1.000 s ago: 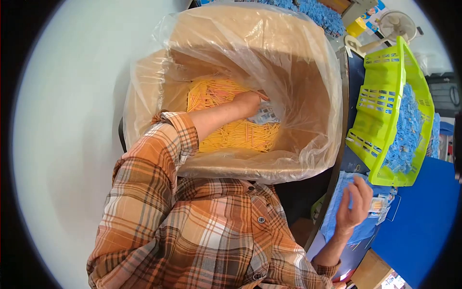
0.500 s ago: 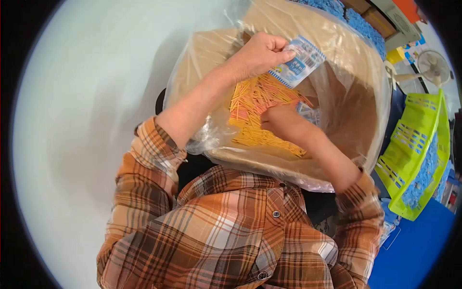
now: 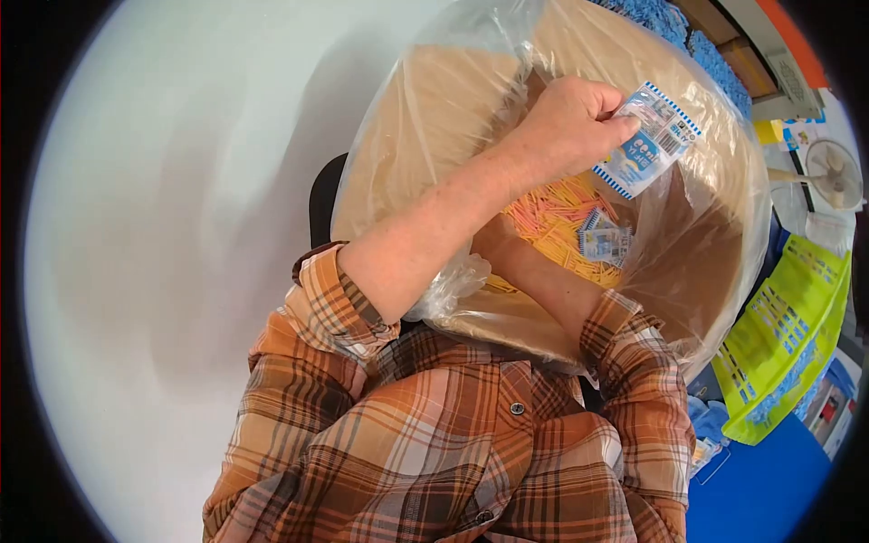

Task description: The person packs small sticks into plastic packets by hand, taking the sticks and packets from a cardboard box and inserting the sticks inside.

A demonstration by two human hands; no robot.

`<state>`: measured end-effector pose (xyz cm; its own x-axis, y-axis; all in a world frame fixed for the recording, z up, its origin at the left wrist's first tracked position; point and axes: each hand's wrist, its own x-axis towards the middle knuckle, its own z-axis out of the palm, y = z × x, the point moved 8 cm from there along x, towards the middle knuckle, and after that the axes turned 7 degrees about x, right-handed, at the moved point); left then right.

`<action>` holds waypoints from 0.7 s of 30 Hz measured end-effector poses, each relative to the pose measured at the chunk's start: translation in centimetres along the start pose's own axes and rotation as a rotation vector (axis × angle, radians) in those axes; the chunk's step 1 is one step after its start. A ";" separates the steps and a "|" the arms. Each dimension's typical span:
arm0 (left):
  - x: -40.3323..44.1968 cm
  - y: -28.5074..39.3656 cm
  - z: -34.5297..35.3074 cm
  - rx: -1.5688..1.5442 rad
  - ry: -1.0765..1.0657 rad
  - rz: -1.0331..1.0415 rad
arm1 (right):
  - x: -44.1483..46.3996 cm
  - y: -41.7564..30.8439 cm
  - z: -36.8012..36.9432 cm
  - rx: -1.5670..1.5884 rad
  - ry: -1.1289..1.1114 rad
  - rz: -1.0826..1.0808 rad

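Observation:
My left hand [image 3: 575,127] pinches a small blue and white printed packet [image 3: 648,141] by its left edge, above a large cardboard box [image 3: 688,249] lined with clear plastic. Loose thin yellow and pink sticks [image 3: 566,222] lie in the bottom of the box. My right hand [image 3: 496,237] reaches down among the sticks, partly behind my left forearm, so its fingers are hidden. More blue and white packets [image 3: 605,242] rest on the sticks, to the right of my right hand.
The clear plastic liner [image 3: 453,285] bunches over the box's near left rim. To the right stands a lime green basket [image 3: 769,335] with blue items in it, beside a blue surface [image 3: 760,489]. Farther back are a fan [image 3: 833,172] and blue bundles [image 3: 720,68].
My left hand has moved right with the packet. My right hand has gone left and deeper, under my left forearm. The view has shifted, so the box appears farther right.

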<state>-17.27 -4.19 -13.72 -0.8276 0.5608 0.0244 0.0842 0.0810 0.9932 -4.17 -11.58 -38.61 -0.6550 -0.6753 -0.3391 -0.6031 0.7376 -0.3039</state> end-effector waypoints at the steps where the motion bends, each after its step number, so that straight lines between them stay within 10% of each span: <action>1: 0.1 0.0 0.0 -0.015 0.008 0.008 | 0.2 -0.1 0.2 -0.023 0.020 -0.017; 8: 0.1 -0.4 -0.2 0.042 -0.004 -0.023 | -0.4 1.2 -0.6 -0.006 -0.102 0.034; 12: -0.1 -1.2 0.4 0.080 -0.141 -0.090 | -8.2 5.4 -12.9 0.320 -0.297 0.390; 15: -1.3 -1.7 3.4 0.256 -0.500 0.072 | -14.9 7.4 -19.3 0.674 0.322 0.204; 21: -5.6 -2.8 9.8 0.695 -0.941 0.082 | -19.2 6.0 -21.1 0.109 0.184 0.263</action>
<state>-7.41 0.50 -17.75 -0.0936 0.9501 -0.2976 0.6444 0.2857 0.7093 -4.85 5.69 -15.17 -0.8588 -0.4443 -0.2551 -0.3568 0.8760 -0.3246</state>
